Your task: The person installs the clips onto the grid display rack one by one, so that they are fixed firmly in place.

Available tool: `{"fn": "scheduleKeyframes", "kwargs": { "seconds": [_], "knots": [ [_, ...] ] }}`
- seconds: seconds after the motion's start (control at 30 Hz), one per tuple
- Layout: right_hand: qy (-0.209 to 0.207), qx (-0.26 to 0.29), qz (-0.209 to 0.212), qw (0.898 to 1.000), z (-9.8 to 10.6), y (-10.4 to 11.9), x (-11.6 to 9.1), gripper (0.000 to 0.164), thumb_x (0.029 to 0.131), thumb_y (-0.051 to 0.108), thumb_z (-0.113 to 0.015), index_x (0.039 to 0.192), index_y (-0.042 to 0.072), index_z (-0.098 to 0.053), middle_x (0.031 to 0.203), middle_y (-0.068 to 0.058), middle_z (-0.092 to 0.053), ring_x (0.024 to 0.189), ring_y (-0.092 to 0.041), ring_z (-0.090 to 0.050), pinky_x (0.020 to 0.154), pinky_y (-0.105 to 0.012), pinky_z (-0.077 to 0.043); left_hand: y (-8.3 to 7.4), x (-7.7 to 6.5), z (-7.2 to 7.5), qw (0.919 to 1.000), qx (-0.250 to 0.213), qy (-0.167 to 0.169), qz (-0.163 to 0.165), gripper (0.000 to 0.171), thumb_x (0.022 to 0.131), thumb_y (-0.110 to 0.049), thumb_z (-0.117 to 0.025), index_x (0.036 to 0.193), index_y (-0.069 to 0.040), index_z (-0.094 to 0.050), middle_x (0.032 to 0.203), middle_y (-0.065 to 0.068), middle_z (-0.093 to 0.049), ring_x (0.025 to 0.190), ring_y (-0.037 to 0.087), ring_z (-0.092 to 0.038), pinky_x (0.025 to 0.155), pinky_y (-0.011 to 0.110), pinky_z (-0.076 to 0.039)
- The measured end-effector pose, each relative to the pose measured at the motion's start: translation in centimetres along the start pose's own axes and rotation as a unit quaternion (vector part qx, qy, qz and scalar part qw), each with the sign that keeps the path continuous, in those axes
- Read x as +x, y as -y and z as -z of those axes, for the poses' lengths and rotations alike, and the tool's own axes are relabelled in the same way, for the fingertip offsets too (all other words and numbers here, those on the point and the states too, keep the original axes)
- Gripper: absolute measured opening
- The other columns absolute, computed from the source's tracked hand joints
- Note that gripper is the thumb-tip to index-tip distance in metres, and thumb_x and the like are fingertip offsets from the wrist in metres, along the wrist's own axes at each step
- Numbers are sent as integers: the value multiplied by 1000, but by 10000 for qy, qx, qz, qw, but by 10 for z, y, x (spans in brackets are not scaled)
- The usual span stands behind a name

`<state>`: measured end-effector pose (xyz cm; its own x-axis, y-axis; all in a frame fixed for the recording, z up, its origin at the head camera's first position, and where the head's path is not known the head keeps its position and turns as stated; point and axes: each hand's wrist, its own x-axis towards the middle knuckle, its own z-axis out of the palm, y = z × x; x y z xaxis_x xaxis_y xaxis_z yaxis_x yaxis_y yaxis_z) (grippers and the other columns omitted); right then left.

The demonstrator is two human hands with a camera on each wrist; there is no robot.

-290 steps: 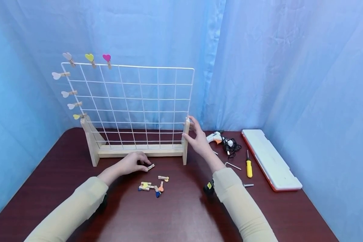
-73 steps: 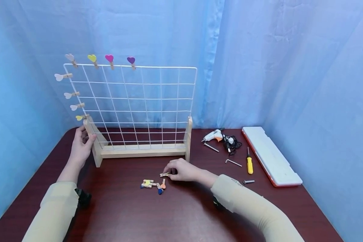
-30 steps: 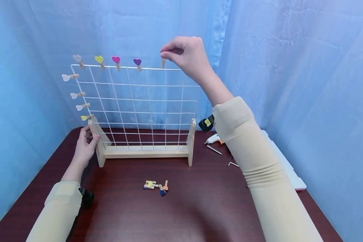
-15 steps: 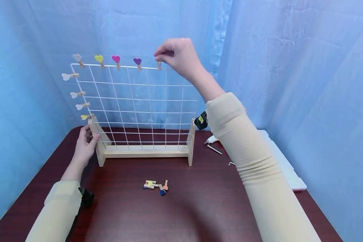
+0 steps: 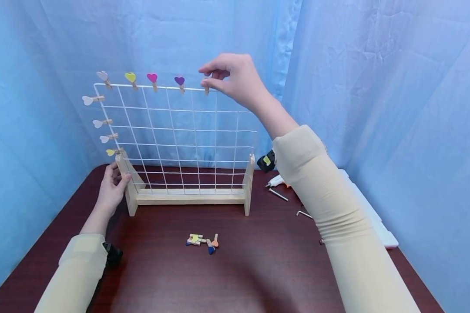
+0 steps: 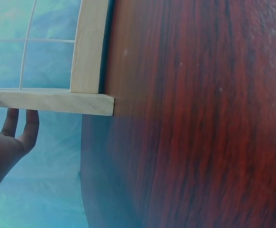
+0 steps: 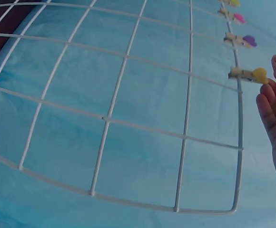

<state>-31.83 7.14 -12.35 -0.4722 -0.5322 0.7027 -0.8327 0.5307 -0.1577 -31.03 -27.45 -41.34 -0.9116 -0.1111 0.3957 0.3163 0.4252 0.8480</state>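
A white wire grid point(image 5: 172, 127) stands upright in a wooden stand point(image 5: 189, 199) on the table. My left hand point(image 5: 111, 187) holds the stand's left leg, thumb in front; in the left wrist view its fingers point(image 6: 31, 126) touch the wood. At the grid's top edge, a clothespin with a yellow heart point(image 7: 260, 76) is clipped on. Beside it is my right hand point(image 5: 235, 80), thumb and fingers parted around the heart. Further left along that edge sit purple point(image 5: 179, 80), pink point(image 5: 152, 77), yellow point(image 5: 130, 77) and white point(image 5: 102, 75) heart clothespins; several more line the left edge.
Several loose heart clothespins point(image 5: 195, 238) lie on the dark red table point(image 5: 180, 278) before the stand. To the right are a glue gun point(image 5: 275, 180), a bolt point(image 5: 278, 194), a hex key point(image 5: 304, 214) and a white case point(image 5: 380, 226), partly behind my right arm. Blue curtains hang behind.
My right hand brought the yellow heart clothespin up from the table to the top edge, shifted it slightly left, and has now parted its fingers from it. My left hand stays on the stand.
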Motion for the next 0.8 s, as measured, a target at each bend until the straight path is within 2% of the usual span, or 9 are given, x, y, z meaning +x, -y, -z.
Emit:
{"fn": "scheduleKeyframes", "kwargs": {
  "seconds": [0.23,0.43,0.53,0.67,0.73,0.8],
  "knots": [
    [-243,461,713,9961,-14,10,-28,30,76,27,-69,102,12,-67,96,2,-64,81,-6,-54,76,-18,-44,-2,-2,1,10000,-2,42,66,57,92,-25,-47,140,-16,-19,133,22,-38,107,17,-43,80,26,-41],
    [-58,979,1056,9896,-45,13,-75,32,73,22,-73,100,7,-67,94,-2,-66,77,-11,-56,69,-21,-47,-20,-5,1,9998,-159,43,140,57,92,-22,-47,140,-9,-18,133,26,-36,111,33,-41,86,45,-40],
    [419,1066,993,9884,-69,11,-110,32,74,22,-72,101,9,-66,97,-1,-66,80,-11,-57,69,-20,-47,-19,-5,0,9997,-190,92,125,56,92,-22,-46,140,-12,-18,134,26,-35,112,32,-41,87,45,-39],
    [1309,909,613,9853,-104,6,-161,34,76,31,-69,106,15,-65,102,4,-64,92,-7,-56,76,-18,-45,-9,-2,-1,9998,-191,88,30,55,92,-24,-47,140,-18,-20,134,23,-37,108,17,-43,82,28,-41],
    [1669,862,403,9814,-120,3,-184,34,76,34,-69,106,17,-65,101,6,-63,93,-6,-56,78,-19,-45,-12,-4,-1,9998,-197,83,-1,55,92,-26,-47,140,-17,-20,133,24,-37,106,14,-43,80,24,-40],
    [1941,983,299,9756,-134,1,-205,34,75,34,-69,105,17,-66,100,7,-62,88,-7,-56,75,-19,-45,-19,-7,-2,9998,-187,73,27,56,92,-27,-47,139,-14,-20,132,24,-37,107,16,-43,81,27,-41]
  ]
}}
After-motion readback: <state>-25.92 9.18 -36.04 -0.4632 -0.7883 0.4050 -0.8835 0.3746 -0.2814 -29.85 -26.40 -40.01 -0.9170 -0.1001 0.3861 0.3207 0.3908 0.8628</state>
